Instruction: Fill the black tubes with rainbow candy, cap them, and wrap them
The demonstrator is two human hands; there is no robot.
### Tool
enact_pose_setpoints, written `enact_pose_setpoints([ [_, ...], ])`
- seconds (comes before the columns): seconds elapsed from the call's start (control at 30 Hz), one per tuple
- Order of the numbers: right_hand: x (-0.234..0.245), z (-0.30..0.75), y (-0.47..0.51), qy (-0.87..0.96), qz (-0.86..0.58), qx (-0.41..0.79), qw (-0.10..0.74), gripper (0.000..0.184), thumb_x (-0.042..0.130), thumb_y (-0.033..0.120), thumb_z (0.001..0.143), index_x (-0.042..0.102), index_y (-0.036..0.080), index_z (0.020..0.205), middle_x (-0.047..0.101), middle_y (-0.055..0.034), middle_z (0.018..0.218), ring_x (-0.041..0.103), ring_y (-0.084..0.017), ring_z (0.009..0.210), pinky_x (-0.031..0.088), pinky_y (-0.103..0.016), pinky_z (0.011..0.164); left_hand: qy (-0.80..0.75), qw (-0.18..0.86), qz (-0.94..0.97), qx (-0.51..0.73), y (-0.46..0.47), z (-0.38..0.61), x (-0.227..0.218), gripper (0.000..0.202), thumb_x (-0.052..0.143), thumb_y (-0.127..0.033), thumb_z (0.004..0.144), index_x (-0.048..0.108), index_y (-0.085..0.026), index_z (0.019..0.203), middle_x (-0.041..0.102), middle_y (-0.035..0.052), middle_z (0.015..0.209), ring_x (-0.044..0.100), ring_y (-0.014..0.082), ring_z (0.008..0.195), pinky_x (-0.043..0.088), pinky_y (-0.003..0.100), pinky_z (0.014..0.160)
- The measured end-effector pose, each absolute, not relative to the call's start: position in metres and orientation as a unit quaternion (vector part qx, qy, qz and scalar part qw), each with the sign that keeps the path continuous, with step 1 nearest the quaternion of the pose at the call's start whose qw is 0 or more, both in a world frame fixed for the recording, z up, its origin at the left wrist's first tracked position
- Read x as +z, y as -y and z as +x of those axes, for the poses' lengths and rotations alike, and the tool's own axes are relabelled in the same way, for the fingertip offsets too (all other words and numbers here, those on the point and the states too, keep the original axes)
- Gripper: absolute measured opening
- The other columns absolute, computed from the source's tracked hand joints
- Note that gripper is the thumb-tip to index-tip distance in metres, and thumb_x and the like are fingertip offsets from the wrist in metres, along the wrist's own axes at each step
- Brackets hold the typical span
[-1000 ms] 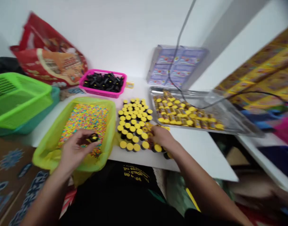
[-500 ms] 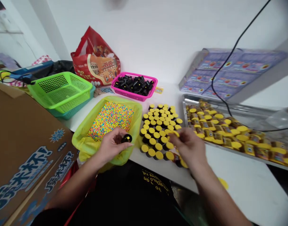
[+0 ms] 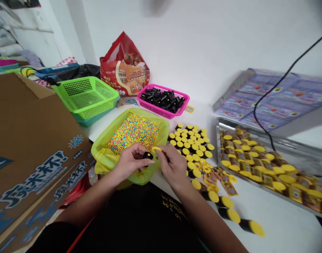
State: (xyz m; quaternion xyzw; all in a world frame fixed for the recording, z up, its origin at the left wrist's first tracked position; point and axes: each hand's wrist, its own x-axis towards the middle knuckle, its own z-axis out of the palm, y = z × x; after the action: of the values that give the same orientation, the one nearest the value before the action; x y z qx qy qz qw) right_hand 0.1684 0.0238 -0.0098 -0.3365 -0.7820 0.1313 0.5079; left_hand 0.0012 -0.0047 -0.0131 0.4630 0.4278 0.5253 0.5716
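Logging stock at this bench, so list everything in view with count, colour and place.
cardboard box: one, brown with blue print, left
mesh basket: one, green, back left
bag: one, red, at the back
pink basket: one, holds black tubes, back centre
lined tub: one, yellow-green, full of multicoloured beads, front centre
capped tubes: many, black with yellow caps, upright beside the tub
metal tray: one, silver, right, holding labelled tubes
purple boxes: several, behind the tray
left hand: holds one black tube
right hand: holds one yellow cap

Green basket (image 3: 97, 109) left; red bag (image 3: 125, 70) behind pink basket (image 3: 161, 111); cardboard box (image 3: 26, 140) nearest; metal tray (image 3: 300, 151) right.
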Motion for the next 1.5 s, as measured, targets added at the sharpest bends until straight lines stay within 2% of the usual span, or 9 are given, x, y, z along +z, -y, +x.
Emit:
enact_pose_setpoints([
  [0.1, -0.01, 0.166, -0.029, 0.812, -0.317, 0.099, 0.48, 0.019, 0.054, 0.022, 0.095, 0.067, 0.023, 0.108, 0.063, -0.0045, 0.081, 0.061, -0.017, 0.07, 0.05, -0.029, 0.062, -0.427, 0.574, 0.455, 0.531, 0.003, -0.002, -0.012, 0.047, 0.089, -0.039, 0.058, 0.054, -0.016, 0.078, 0.06, -0.0045, 0.068, 0.052, 0.0056, 0.045, 0.043, 0.017, 0.038],
  [0.27, -0.005, 0.166, -0.03, 0.86, -0.225, 0.217, 0.403, 0.036, 0.043, 0.02, 0.099, 0.06, 0.028, 0.13, 0.065, -0.0084, 0.111, 0.063, -0.02, 0.104, 0.055, -0.037, 0.087, -0.433, 0.59, 0.429, 0.53, 0.002, -0.008, -0.012, 0.044, 0.087, -0.039, 0.061, 0.056, -0.015, 0.081, 0.062, -0.004, 0.066, 0.054, 0.0056, 0.039, 0.036, 0.015, 0.034],
  [0.5, -0.015, 0.159, -0.031, 0.761, -0.298, 0.347, 0.459, 0.023, 0.058, 0.03, 0.094, 0.073, 0.035, 0.111, 0.068, -0.0046, 0.108, 0.063, -0.021, 0.104, 0.051, -0.04, 0.092, -0.428, 0.585, 0.426, 0.542, 0.001, -0.006, -0.013, 0.042, 0.086, -0.04, 0.062, 0.056, -0.015, 0.078, 0.063, -0.0034, 0.065, 0.051, 0.0051, 0.04, 0.036, 0.016, 0.037],
  [0.63, -0.016, 0.151, -0.029, 0.68, -0.311, 0.447, 0.492, 0.015, 0.065, 0.033, 0.089, 0.078, 0.032, 0.096, 0.069, -0.0043, 0.105, 0.062, -0.022, 0.105, 0.047, -0.041, 0.095, -0.397, 0.544, 0.444, 0.591, 0.002, -0.001, -0.014, 0.04, 0.088, -0.033, 0.06, 0.057, -0.015, 0.078, 0.063, -0.0027, 0.067, 0.054, 0.0074, 0.054, 0.044, 0.02, 0.051],
  [0.77, -0.018, 0.141, -0.025, 0.53, -0.353, 0.556, 0.534, 0.012, 0.075, 0.033, 0.078, 0.077, 0.029, 0.089, 0.071, -0.0014, 0.095, 0.063, -0.018, 0.09, 0.049, -0.034, 0.084, -0.398, 0.477, 0.463, 0.632, 0.006, 0.003, -0.014, 0.035, 0.088, -0.027, 0.061, 0.06, -0.015, 0.08, 0.061, -0.0027, 0.069, 0.055, 0.0092, 0.064, 0.044, 0.022, 0.063],
  [0.97, -0.014, 0.136, -0.022, 0.408, -0.365, 0.685, 0.481, 0.037, 0.083, 0.036, 0.066, 0.072, 0.024, 0.1, 0.063, 0.0022, 0.078, 0.057, -0.013, 0.066, 0.045, -0.024, 0.055, -0.419, 0.417, 0.508, 0.627, 0.007, 0.0, -0.017, 0.033, 0.087, -0.033, 0.065, 0.064, -0.016, 0.082, 0.058, -0.0015, 0.07, 0.052, 0.0118, 0.065, 0.041, 0.025, 0.062],
  [1.13, -0.013, 0.131, -0.023, 0.379, -0.349, 0.731, 0.448, 0.029, 0.081, 0.039, 0.068, 0.062, 0.018, 0.068, 0.051, 0.005, 0.062, 0.049, -0.011, 0.055, 0.042, -0.023, 0.047, -0.451, 0.323, 0.564, 0.611, 0.004, -0.006, -0.015, 0.03, 0.086, -0.038, 0.065, 0.07, -0.018, 0.08, 0.055, -0.0006, 0.07, 0.047, 0.0127, 0.065, 0.036, 0.025, 0.059],
  [1.27, -0.013, 0.124, -0.027, 0.383, -0.369, 0.7, 0.476, 0.029, 0.081, 0.038, 0.067, 0.06, 0.018, 0.068, 0.053, 0.0051, 0.061, 0.051, -0.01, 0.055, 0.036, -0.022, 0.048, -0.481, 0.297, 0.558, 0.608, 0.003, -0.008, -0.011, 0.027, 0.077, -0.044, 0.075, 0.074, -0.02, 0.088, 0.058, 0.0021, 0.078, 0.049, 0.0138, 0.069, 0.038, 0.025, 0.06],
  [1.5, -0.011, 0.112, -0.033, 0.449, -0.379, 0.641, 0.493, 0.03, 0.078, 0.044, 0.07, 0.059, 0.02, 0.068, 0.055, 0.0046, 0.062, 0.052, -0.012, 0.055, 0.035, -0.024, 0.05, -0.493, 0.517, 0.447, 0.538, 0.001, -0.007, -0.011, 0.043, 0.056, -0.063, 0.085, 0.054, -0.02, 0.085, 0.052, -0.0066, 0.055, 0.043, 0.0082, 0.038, 0.027, 0.021, 0.039],
])
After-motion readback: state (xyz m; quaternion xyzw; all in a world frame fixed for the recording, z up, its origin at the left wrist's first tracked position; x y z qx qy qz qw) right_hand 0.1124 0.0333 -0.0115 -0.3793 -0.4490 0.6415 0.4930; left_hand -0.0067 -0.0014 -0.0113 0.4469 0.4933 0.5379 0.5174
